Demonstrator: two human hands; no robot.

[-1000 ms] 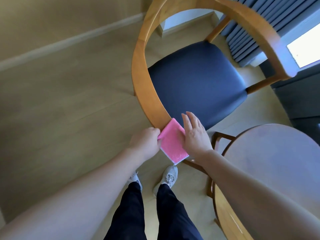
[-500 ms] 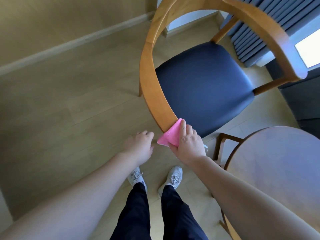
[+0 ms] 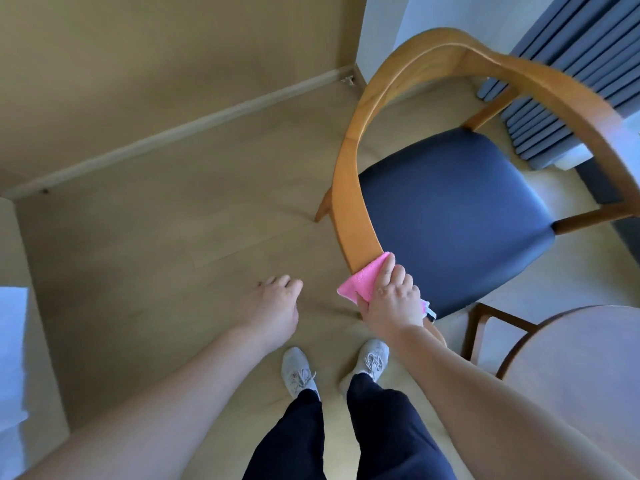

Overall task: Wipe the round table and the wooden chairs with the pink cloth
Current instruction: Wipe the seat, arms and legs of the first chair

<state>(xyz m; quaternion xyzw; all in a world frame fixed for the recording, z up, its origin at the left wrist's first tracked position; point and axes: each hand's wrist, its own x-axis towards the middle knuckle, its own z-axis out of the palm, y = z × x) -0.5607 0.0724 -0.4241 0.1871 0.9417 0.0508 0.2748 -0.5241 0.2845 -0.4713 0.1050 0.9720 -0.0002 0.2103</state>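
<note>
Left hand (image 3: 273,306) hangs free, fingers loosely curled, holding nothing. Just right of it, right hand (image 3: 393,299) grips pink cloth (image 3: 360,284) against wooden chair (image 3: 356,202) arm end. Round table (image 3: 581,368) lower right of that hand.

A pale beige wood-look floor (image 3: 180,216) fills most of the view, meeting a tan wall (image 3: 138,57) along a light skirting board (image 3: 194,123) at the far left. Grey-blue pleated curtains (image 3: 571,57) hang at the far right. Two light grey laced sneakers (image 3: 299,370) and dark navy trousers (image 3: 346,438) show near the bottom centre.
</note>
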